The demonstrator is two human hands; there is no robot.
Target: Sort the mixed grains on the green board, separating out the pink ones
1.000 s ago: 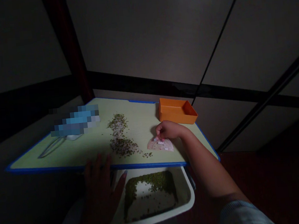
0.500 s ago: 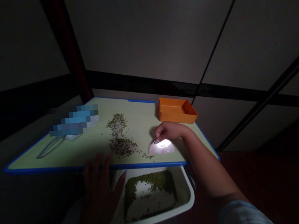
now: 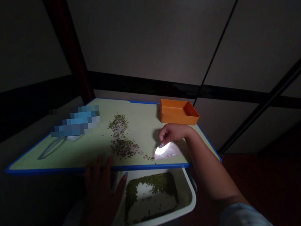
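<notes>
My right hand is closed in a pinch on the upper edge of a pale, half-round scraper, which glares with light. The scraper stands on a pale-green board with a blue rim, right of a thin trail of small grains. A spread pile of green and pinkish beans or grains lies left of the scraper. My left hand, in deep shadow, has its fingers spread at the board's near edge. Below that edge, a white basin contains green beans, with its thumb side by the basin's left rim.
An orange open box sits at the board's far right corner. On the left, a blurred-out blue item lies near a thin curved handle or cable. Dark wall panels rise behind the board.
My right hand has shifted slightly right with the scraper, and the scraper's tilt has changed a little. My left hand and the grains look the same.
</notes>
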